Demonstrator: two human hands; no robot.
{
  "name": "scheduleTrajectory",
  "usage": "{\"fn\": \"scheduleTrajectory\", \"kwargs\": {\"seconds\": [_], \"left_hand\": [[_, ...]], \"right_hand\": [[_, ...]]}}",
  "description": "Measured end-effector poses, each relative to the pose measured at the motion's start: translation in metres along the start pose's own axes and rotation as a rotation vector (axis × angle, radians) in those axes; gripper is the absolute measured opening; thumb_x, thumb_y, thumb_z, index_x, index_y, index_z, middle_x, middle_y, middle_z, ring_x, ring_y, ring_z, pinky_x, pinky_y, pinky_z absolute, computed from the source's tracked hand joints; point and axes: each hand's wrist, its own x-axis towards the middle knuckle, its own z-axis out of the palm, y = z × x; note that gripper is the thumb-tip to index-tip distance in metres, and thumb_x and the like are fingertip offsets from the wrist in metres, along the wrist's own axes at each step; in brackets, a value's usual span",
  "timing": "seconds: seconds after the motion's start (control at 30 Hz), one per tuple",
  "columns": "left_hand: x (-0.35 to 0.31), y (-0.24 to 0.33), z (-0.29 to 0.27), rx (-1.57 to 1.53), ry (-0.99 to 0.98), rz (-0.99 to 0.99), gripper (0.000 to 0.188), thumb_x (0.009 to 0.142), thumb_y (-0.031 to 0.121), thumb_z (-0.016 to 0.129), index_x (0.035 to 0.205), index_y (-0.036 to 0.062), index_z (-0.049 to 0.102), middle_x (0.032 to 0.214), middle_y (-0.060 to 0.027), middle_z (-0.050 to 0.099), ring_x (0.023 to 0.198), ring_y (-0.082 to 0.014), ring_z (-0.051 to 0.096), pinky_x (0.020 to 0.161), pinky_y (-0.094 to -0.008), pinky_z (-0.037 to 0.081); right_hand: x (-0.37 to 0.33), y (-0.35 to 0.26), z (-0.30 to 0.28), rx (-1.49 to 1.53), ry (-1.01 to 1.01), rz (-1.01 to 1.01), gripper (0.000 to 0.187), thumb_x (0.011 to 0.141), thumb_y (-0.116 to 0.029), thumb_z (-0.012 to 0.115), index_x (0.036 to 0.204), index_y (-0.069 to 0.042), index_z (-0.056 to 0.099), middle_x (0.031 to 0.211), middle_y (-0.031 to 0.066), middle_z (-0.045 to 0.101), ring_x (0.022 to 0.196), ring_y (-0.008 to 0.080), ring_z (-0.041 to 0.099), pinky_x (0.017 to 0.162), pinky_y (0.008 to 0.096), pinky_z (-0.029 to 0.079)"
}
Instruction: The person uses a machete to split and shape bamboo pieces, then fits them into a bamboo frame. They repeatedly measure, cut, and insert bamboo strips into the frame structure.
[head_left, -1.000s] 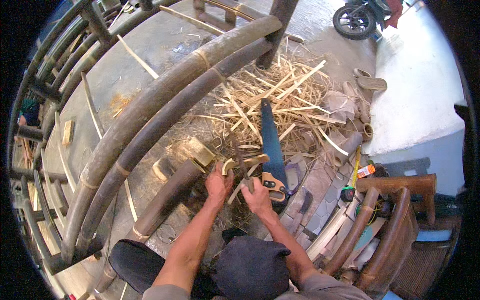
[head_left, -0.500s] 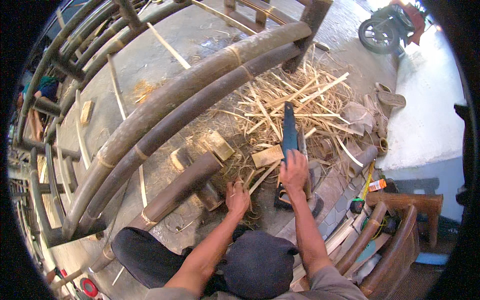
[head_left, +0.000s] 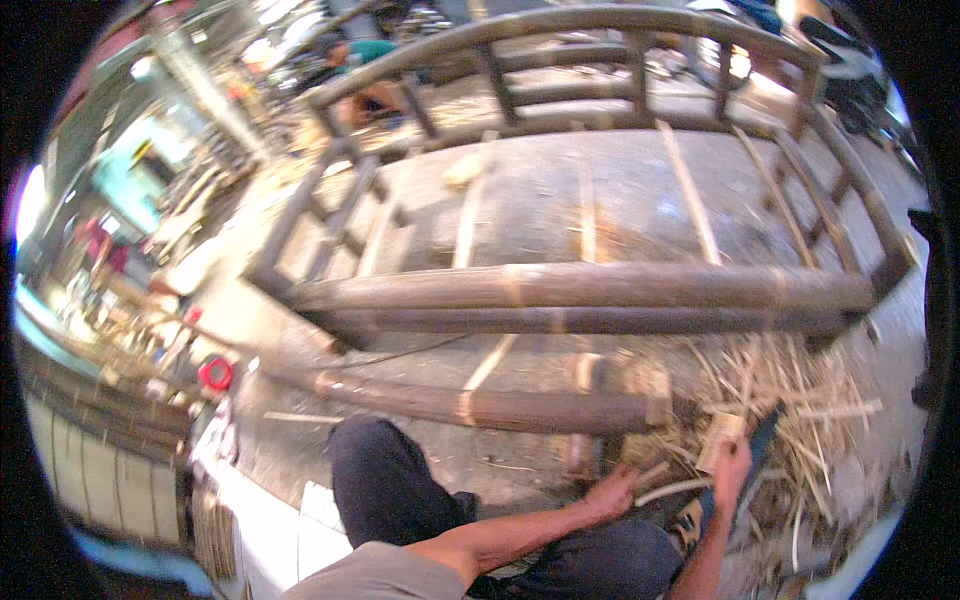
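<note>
My right hand is closed on a small pale wooden block, which stands up from the fingers. Under and beside that hand lies a handsaw with a dark blade; its handle is nearer my knee. My left hand is low over the floor, fingers bent around a short bamboo strip whose end juts toward the block; blur softens the grip. Just beyond my hands a thick brown bamboo pole lies across a short support piece.
A large curved bamboo frame spans the floor ahead, with pale slats across it. Bamboo shavings are heaped at the right. A red ring-shaped thing is at the left. Another person crouches beyond the frame.
My view has swung left, so everything sits turned and farther right. My right hand has taken up the wooden block from the floor beside the saw. My left hand stays low near the pole.
</note>
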Motion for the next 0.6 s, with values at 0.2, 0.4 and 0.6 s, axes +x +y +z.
{"fn": "scheduleTrajectory", "kwargs": {"seconds": [0.2, 0.4, 0.6], "left_hand": [[-0.001, 0.017, -0.053, -0.169, 0.076, 0.068, 0.065, 0.085, 0.007, 0.059, 0.147, 0.0125, 0.042, 0.132, -0.0230, 0.045, 0.106, -0.0431, 0.059, 0.083, -0.0479, 0.052], [-0.030, 0.006, -0.082, -0.183, 0.434, 0.016, 0.055, 0.084, 0.010, 0.059, 0.137, 0.0057, 0.045, 0.123, -0.0261, 0.050, 0.111, -0.0498, 0.055, 0.089, -0.0562, 0.048], [-0.034, 0.014, -0.075, -0.111, 0.476, -0.072, 0.044, 0.087, 0.012, 0.056, 0.129, -0.0001, 0.050, 0.118, -0.0278, 0.056, 0.115, -0.0480, 0.054, 0.101, -0.0522, 0.044]], "right_hand": [[0.089, 0.009, 0.142, 0.139, -0.266, -0.046, 0.021, 0.098, -0.018, 0.056, 0.092, 0.001, 0.050, 0.080, 0.0154, 0.043, 0.070, 0.0290, 0.038, 0.066, 0.0474, 0.038], [0.116, 0.009, 0.212, 0.115, -0.400, -0.010, 0.045, 0.099, -0.018, 0.060, 0.142, -0.003, 0.053, 0.130, 0.0173, 0.059, 0.067, 0.0253, 0.041, 0.080, 0.0439, 0.048], [0.102, -0.005, 0.160, -0.055, -0.450, 0.035, 0.041, 0.098, -0.028, 0.060, 0.127, 0.001, 0.064, 0.127, 0.0263, 0.059, 0.119, 0.0389, 0.056, 0.095, 0.0456, 0.046]]}}
